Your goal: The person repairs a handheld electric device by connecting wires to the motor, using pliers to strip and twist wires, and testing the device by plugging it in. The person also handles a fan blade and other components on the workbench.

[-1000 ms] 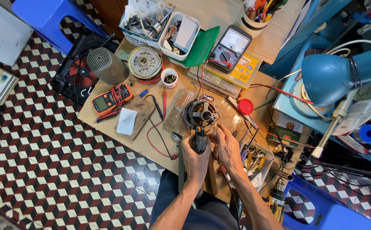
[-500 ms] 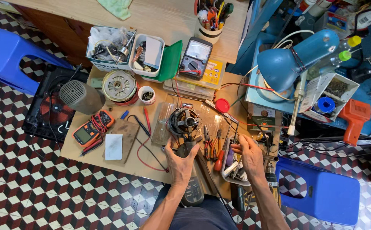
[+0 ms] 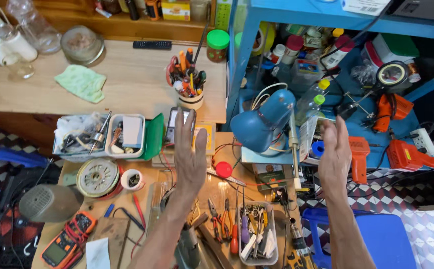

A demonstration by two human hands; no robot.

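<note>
I see the left hand (image 3: 190,152) raised flat over the workbench (image 3: 127,84), fingers straight and together, fully open, nothing in it. The right hand (image 3: 335,152) is up too, edge-on, fingers extended, open and holding nothing. Just behind the left fingertips sits a multimeter (image 3: 174,127); a red cap (image 3: 223,169) lies just right of the left palm. Between both hands hangs the blue lamp (image 3: 261,124). Below the left wrist, pliers (image 3: 216,211) and a tool tray (image 3: 258,231). Right of the right hand: an orange glue gun (image 3: 360,157).
</note>
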